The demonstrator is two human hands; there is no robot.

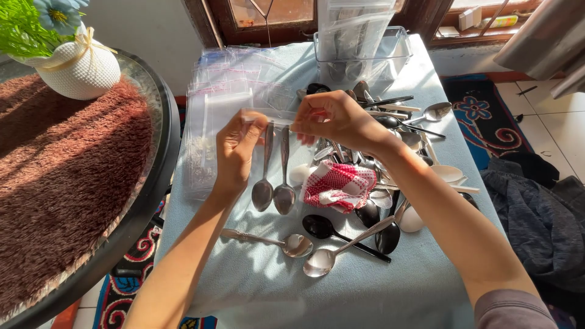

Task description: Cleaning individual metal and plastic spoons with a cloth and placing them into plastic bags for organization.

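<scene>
Steel spoons (273,183), two of them, hang bowl-down in a clear bag (268,131) just left of the red checked cloth (339,184); left hand (236,149) and right hand (332,119) pinch its top corners, holding it upright so nothing slides out.

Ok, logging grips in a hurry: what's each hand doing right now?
Left hand: closed, pinching one end of the clear bag with two spoons hanging in it.
Right hand: closed, pinching the bag's other end.
</scene>
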